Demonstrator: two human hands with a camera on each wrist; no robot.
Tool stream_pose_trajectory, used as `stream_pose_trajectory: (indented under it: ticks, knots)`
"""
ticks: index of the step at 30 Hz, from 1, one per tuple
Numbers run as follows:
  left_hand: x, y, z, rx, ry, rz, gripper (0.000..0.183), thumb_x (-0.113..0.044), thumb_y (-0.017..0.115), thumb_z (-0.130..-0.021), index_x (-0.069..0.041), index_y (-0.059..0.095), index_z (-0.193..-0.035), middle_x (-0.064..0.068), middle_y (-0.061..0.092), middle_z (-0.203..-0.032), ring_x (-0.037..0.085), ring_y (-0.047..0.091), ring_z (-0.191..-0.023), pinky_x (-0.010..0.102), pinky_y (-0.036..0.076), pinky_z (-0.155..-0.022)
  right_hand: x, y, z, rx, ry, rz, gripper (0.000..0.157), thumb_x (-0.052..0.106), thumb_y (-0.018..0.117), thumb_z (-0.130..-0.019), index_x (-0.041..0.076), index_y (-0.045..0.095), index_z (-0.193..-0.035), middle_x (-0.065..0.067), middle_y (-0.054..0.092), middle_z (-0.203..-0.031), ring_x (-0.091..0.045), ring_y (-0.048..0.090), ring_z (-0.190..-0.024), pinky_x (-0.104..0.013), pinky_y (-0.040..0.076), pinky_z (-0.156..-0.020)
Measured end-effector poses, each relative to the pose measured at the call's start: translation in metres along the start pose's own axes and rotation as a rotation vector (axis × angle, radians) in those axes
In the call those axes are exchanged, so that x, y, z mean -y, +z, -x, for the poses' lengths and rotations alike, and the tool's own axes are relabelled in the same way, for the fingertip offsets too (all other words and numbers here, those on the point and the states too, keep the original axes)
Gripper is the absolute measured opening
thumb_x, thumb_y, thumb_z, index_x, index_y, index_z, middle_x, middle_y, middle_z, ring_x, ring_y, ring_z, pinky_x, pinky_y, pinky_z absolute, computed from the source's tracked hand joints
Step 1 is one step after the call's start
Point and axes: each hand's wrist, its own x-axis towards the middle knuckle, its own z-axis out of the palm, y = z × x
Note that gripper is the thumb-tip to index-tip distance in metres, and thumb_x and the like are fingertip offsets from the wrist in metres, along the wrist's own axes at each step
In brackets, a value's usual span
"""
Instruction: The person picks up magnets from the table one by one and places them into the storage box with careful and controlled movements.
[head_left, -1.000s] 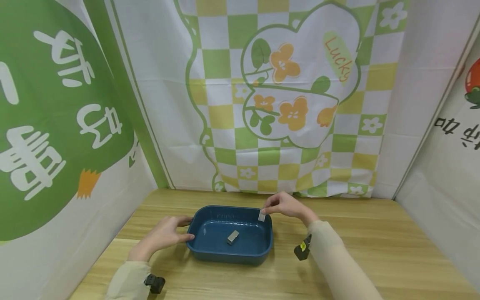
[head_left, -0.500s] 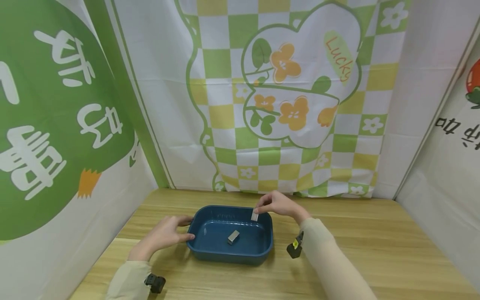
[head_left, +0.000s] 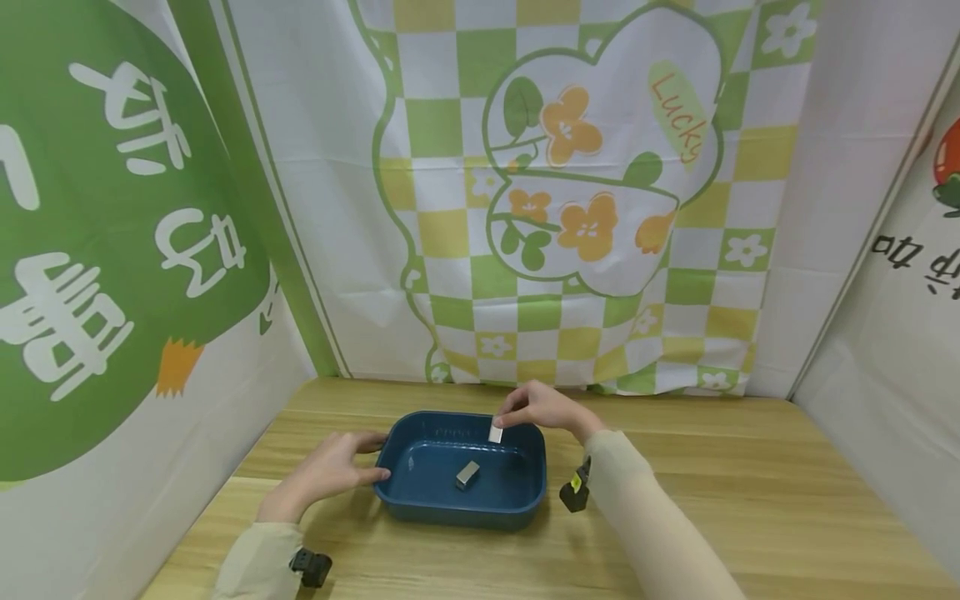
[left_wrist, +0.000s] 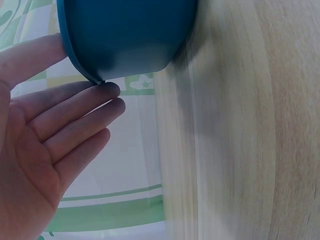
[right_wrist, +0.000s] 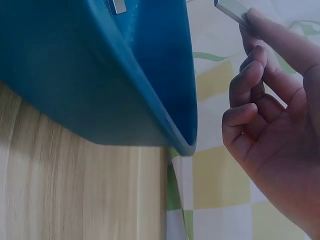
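A blue rectangular basin stands on the wooden table. Inside it, on the floor, lies a small silver metal block. My right hand pinches a second silver block between thumb and fingertips, over the basin's back part. The right wrist view shows this held block above the rim, with the other fingers loosely bent. At the basin's left end is my left hand, its thumb and fingertips at the rim. In the left wrist view its fingers are fairly straight beside the basin wall.
The wooden tabletop reaches around the basin on all sides. Behind it hangs a green and yellow checked cloth. Printed cloth walls close off the left and right sides. Each wrist bears a small black camera.
My right hand has moved left along the basin's back side, carrying the pinched block with it. The left hand and the block lying in the basin have kept their places.
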Motion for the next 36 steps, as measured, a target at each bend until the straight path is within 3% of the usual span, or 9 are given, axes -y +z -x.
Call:
stream_pose_trajectory:
  ticks: [12, 22, 29, 36]
  knots:
    - [0.000, 0.000, 0.001, -0.001, 0.017, -0.004, 0.056, -0.029, 0.076, -0.080, 0.000, 0.059, -0.124, 0.017, 0.065, -0.120, 0.033, 0.063, -0.110, 0.051, 0.048, -0.095, 0.005, 0.008, -0.012, 0.022, 0.020, 0.028, 0.018, 0.031, 0.070, -0.086, 0.016, 0.075, -0.094, 0.004, 0.072, -0.091, -0.009, 0.064, -0.084, -0.028, 0.053, -0.079]
    - [0.001, 0.000, 0.001, 0.005, 0.021, 0.004, 0.058, -0.032, 0.075, -0.080, 0.001, 0.059, -0.125, 0.017, 0.064, -0.121, 0.033, 0.062, -0.111, 0.051, 0.047, -0.096, 0.007, 0.014, -0.023, 0.037, 0.031, 0.001, 0.019, 0.030, 0.070, -0.086, 0.014, 0.075, -0.094, 0.000, 0.073, -0.090, -0.023, 0.067, -0.089, -0.038, 0.054, -0.081]
    - [0.001, 0.000, 0.000, -0.006, 0.015, -0.001, 0.057, -0.030, 0.076, -0.080, 0.000, 0.059, -0.125, 0.016, 0.065, -0.121, 0.031, 0.063, -0.111, 0.051, 0.047, -0.097, 0.006, 0.021, -0.031, 0.054, 0.071, 0.011, 0.017, 0.030, 0.071, -0.085, 0.015, 0.076, -0.092, 0.002, 0.073, -0.088, -0.020, 0.067, -0.088, -0.031, 0.054, -0.079]
    - [0.002, 0.000, 0.001, -0.001, 0.021, 0.008, 0.057, -0.031, 0.076, -0.080, 0.001, 0.059, -0.125, 0.016, 0.065, -0.121, 0.031, 0.063, -0.111, 0.051, 0.047, -0.096, 0.011, 0.027, -0.036, 0.044, 0.053, -0.014, 0.021, 0.028, 0.071, -0.085, 0.010, 0.076, -0.094, -0.002, 0.073, -0.089, -0.031, 0.066, -0.090, -0.042, 0.054, -0.081]
